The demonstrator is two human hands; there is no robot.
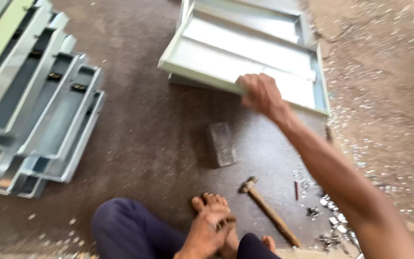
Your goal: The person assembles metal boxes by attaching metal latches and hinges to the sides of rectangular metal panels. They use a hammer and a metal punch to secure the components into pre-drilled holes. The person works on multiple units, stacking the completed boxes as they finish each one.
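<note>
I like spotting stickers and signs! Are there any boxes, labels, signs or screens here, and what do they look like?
None in view: no packages, labels, signs or screens.
The right hand grips a pale green sheet-metal tray; its surfaces show no label.
The left hand rests on a bare foot.

one hammer (268,209), one metal block (222,143), two hands (260,94)

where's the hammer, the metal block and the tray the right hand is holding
hammer (269,211): head view, middle of its wooden handle
metal block (222,143): head view, its top face
metal tray (245,48): head view, its inner floor
right hand (259,93): head view, back of the hand
</note>
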